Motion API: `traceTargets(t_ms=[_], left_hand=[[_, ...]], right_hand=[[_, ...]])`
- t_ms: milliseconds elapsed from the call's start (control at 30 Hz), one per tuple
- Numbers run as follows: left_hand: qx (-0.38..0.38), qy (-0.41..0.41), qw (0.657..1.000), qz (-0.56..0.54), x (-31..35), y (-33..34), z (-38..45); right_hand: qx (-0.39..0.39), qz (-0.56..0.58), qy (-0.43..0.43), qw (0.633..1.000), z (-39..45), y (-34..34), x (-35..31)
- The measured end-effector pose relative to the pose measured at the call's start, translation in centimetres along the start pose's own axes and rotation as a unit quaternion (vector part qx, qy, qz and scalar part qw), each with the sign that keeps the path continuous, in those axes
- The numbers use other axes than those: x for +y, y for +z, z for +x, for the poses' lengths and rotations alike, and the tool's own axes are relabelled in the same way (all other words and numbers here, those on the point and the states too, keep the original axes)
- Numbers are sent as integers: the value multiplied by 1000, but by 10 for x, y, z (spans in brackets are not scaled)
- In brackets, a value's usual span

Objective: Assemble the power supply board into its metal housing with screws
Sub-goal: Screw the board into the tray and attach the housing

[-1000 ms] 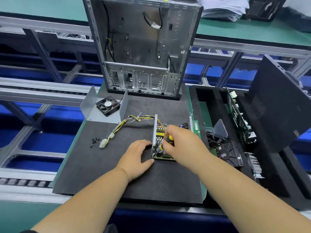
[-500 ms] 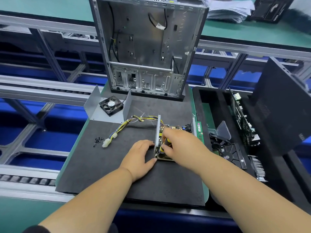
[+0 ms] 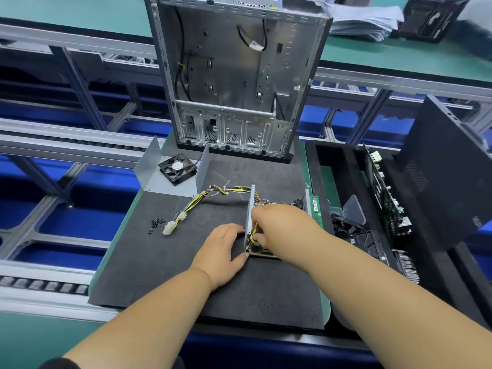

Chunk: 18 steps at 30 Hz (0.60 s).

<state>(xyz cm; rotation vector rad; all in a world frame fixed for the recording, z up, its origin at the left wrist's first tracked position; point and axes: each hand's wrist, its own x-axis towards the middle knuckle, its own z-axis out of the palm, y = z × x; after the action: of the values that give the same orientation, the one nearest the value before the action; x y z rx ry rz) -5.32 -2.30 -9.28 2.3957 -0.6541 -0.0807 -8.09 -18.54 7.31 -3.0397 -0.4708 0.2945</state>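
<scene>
The power supply board [image 3: 262,252] sits in its metal housing [image 3: 249,209] on the black mat, mostly hidden under my right hand. My right hand [image 3: 282,227] grips a yellow-and-black screwdriver [image 3: 253,234] pointed down into the board near the housing's left wall. My left hand [image 3: 222,251] rests against that wall from outside, thumb at the lower corner. A yellow-and-black cable bundle [image 3: 213,197] runs left from the housing to a white connector [image 3: 170,227]. Several small black screws [image 3: 155,225] lie loose on the mat at the left.
An open computer case [image 3: 234,75] stands at the back of the mat. A bent metal cover [image 3: 151,169] holding a black fan [image 3: 177,169] lies behind the cables. A black foam tray [image 3: 332,166] with circuit boards and parts is at the right.
The view has shifted slightly. My right hand has lowered the screwdriver further into the board; my left hand stays against the housing wall.
</scene>
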Motion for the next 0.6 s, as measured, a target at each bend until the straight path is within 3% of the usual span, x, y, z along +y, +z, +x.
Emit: traceTargets(t_ms=[167, 367, 467, 600], left_hand=[[-3, -1, 1000, 4, 1, -1, 1], [-2, 2, 1000, 6, 1, -1, 1], [-4, 2, 1000, 12, 1, 0, 1], [-4, 3, 1000, 16, 1, -1, 1]], right_hand=[[9, -50, 30, 998, 4, 3, -3], [76, -92, 107, 987, 0, 12, -5], [93, -41, 64, 993, -4, 7, -2], [54, 6, -35, 998, -8, -3, 3]])
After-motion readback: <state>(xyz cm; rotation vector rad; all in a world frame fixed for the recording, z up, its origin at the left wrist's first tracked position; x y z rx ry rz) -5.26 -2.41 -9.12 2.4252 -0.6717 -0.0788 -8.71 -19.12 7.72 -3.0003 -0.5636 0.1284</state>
